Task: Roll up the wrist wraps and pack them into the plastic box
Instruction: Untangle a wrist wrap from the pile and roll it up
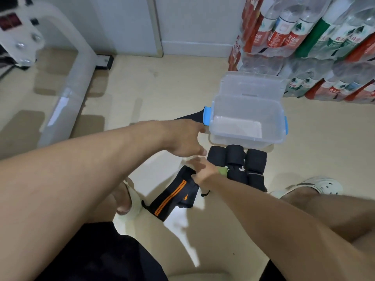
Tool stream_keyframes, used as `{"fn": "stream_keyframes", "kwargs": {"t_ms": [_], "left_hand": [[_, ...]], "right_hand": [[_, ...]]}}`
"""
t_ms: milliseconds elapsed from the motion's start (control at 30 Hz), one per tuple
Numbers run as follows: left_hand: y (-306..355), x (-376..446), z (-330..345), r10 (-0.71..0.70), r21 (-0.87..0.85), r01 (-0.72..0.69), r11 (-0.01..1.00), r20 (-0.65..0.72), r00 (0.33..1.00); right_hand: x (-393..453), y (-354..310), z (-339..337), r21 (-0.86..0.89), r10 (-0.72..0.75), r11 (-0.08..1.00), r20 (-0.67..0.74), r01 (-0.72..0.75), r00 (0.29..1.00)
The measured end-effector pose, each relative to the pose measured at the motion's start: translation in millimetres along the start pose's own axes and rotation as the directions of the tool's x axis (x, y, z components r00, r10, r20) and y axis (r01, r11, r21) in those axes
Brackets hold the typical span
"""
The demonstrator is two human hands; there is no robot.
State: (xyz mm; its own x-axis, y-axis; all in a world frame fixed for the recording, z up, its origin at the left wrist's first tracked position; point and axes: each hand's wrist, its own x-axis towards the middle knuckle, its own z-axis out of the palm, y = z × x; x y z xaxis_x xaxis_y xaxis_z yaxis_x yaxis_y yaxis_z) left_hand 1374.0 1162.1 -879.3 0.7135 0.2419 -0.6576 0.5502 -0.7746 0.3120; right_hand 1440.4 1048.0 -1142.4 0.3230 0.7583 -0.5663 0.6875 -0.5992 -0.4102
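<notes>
Clear plastic box [246, 126] with blue latches, lid open, stands on the beige floor [142, 92] right of frame centre; rolled black wrist wraps [236, 159] sit just below it. Right hand [205, 172] pinches an unrolled black wrist wrap with orange stripes [172, 196] at lower centre. Left hand [182, 138], fingers loose, hovers beside the box, holding nothing.

A pale cream floor [162, 86] with a dull sheen runs to a white wall [194, 19] at the far side, where a pale vertical trim strip [155, 27] stands. At the far left stands a white machine frame [67, 63] with a small red display [9, 21], its foot on the floor. Shrink-wrapped packs of water bottles [312, 41] are stacked at the far right
</notes>
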Motion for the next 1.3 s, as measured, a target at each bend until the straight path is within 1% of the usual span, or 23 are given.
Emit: {"fn": "stream_keyframes", "kwargs": {"t_ms": [67, 133, 200, 233, 333, 400, 467, 500, 533, 567, 600, 633, 667, 700, 733, 767, 833, 867, 967, 1033, 1133, 1200, 1300], "left_hand": [[-12, -5, 1, -0.027, -0.009, 0.027, 1.0, -0.004, 1.0], [-26, -10, 3, -0.064, -0.015, 0.063, 0.998, -0.008, 0.998], [-40, -14, 2, -0.104, -0.029, 0.104, 0.994, 0.001, 0.995], [-46, -16, 1, -0.126, -0.042, 0.126, 0.991, 0.01, 0.992], [-63, -22, -7, -0.189, -0.077, 0.191, 0.979, 0.025, 0.982], [-72, -25, -11, -0.219, -0.09, 0.22, 0.971, 0.023, 0.975], [-80, -27, -14, -0.241, -0.11, 0.242, 0.964, 0.02, 0.97], [-83, -28, -16, -0.249, -0.118, 0.25, 0.961, 0.02, 0.968], [-85, -29, -18, -0.254, -0.12, 0.254, 0.96, 0.017, 0.967], [-86, -30, -20, -0.261, -0.117, 0.261, 0.958, 0.015, 0.965], [-86, -32, -23, -0.269, -0.11, 0.269, 0.957, 0.012, 0.963], [-87, -34, -25, -0.283, -0.093, 0.282, 0.955, 0.005, 0.959], [-87, -35, -26, -0.3, -0.066, 0.299, 0.952, -0.004, 0.954], [-89, -36, -27, -0.319, -0.038, 0.318, 0.947, -0.02, 0.947], [-92, -36, -27, -0.339, -0.026, 0.338, 0.941, -0.039, 0.94], [-95, -36, -27, -0.361, -0.043, 0.359, 0.932, -0.051, 0.931], [-102, -36, -27, -0.402, -0.19, 0.391, 0.901, -0.027, 0.915], [-103, -37, -27, -0.426, -0.293, 0.407, 0.865, 0.0, 0.905], [-106, -39, -24, -0.477, -0.557, 0.425, 0.714, 0.058, 0.877], [-109, -40, -24, -0.481, -0.67, 0.4, 0.625, 0.072, 0.874], [-115, -38, -27, -0.489, -0.814, 0.309, 0.491, 0.037, 0.872], [-118, -35, -29, -0.524, -0.904, 0.204, 0.375, -0.026, 0.852], [-124, -30, -34, -0.614, -0.98, -0.045, 0.195, -0.158, 0.773]], "right_hand": [[12, -8, 15, -0.196, -0.066, 0.976, 0.127, 0.091, 0.99], [15, -15, 21, -0.343, -0.136, 0.914, 0.246, 0.217, 0.96], [16, -18, 24, -0.411, -0.21, 0.85, 0.312, 0.33, 0.927], [15, -18, 26, -0.441, -0.227, 0.823, 0.322, 0.358, 0.919], [17, -14, 35, -0.557, -0.322, 0.726, 0.244, 0.404, 0.915], [19, -11, 40, -0.624, -0.357, 0.673, 0.195, 0.396, 0.913], [21, -10, 41, -0.649, -0.361, 0.665, 0.154, 0.369, 0.92], [22, -10, 41, -0.639, -0.357, 0.689, 0.112, 0.342, 0.927], [26, -11, 43, -0.609, -0.342, 0.731, 0.061, 0.306, 0.938], [29, -13, 44, -0.544, -0.314, 0.798, -0.007, 0.26, 0.95], [30, -18, 42, -0.412, -0.273, 0.888, -0.111, 0.205, 0.956], [31, -26, 38, -0.185, -0.197, 0.97, -0.21, 0.159, 0.958], [28, -38, 25, 0.067, -0.084, 0.992, -0.238, 0.102, 0.968], [26, -53, 12, 0.28, 0.015, 0.959, -0.214, 0.046, 0.977], [25, -65, -2, 0.454, 0.079, 0.891, -0.201, 0.021, 0.976], [24, -77, -15, 0.576, 0.11, 0.817, -0.219, 0.037, 0.97], [21, -100, -38, 0.73, 0.143, 0.674, -0.279, 0.113, 0.949], [19, -110, -47, 0.764, 0.153, 0.627, -0.313, 0.153, 0.937], [15, -136, -71, 0.811, 0.195, 0.534, -0.395, 0.241, 0.898], [13, -152, -86, 0.822, 0.213, 0.478, -0.45, 0.309, 0.867], [4, -172, -97, 0.814, 0.179, 0.433, -0.498, 0.387, 0.848], [-3, -181, -99, 0.782, 0.133, 0.451, -0.536, 0.431, 0.834], [-13, -190, -99, 0.694, 0.017, 0.543, -0.571, 0.472, 0.821]]}}
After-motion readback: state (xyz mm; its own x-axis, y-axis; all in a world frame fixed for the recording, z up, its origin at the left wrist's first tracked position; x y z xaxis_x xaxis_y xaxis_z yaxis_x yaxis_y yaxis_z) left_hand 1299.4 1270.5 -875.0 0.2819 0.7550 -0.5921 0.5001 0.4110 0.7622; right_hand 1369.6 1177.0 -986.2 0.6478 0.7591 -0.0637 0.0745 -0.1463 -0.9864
